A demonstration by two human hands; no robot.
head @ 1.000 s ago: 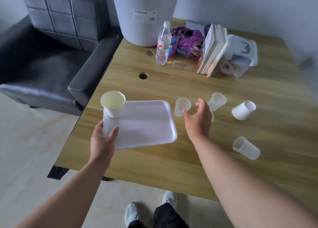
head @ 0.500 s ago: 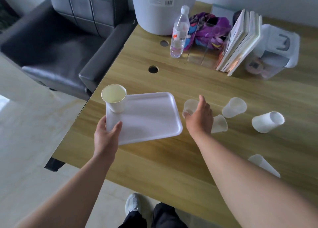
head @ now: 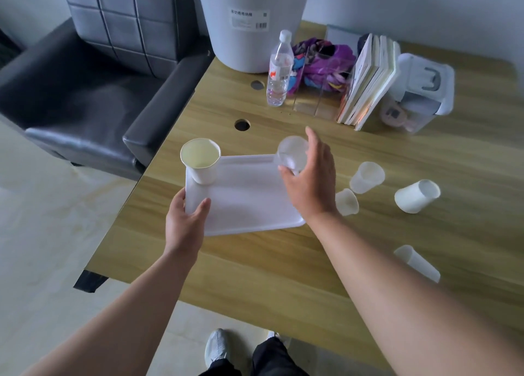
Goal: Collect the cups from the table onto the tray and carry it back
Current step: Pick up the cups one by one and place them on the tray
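While the right hand (head: 309, 182) curls its fingers (head: 314, 143) round a clear cup (head: 292, 155), thumb on the near side, the cup hangs tilted over the far right corner of the tray (head: 249, 197); the left hand (head: 184, 222) pinches the tray's near left corner, thumb (head: 202, 207) pressed on top and the other fingers hidden beneath; a paper cup (head: 200, 160) stands upright in the tray's far left corner; the tray sits near the left edge of the table (head: 283, 268). To the right of the tray, four more cups lie on the table: a small cup (head: 346, 202) just beside the right wrist, a frosted cup (head: 366, 177) beyond it, a white cup (head: 416, 196) on its side further right, and a long cup (head: 416, 263) on its side toward the near edge.
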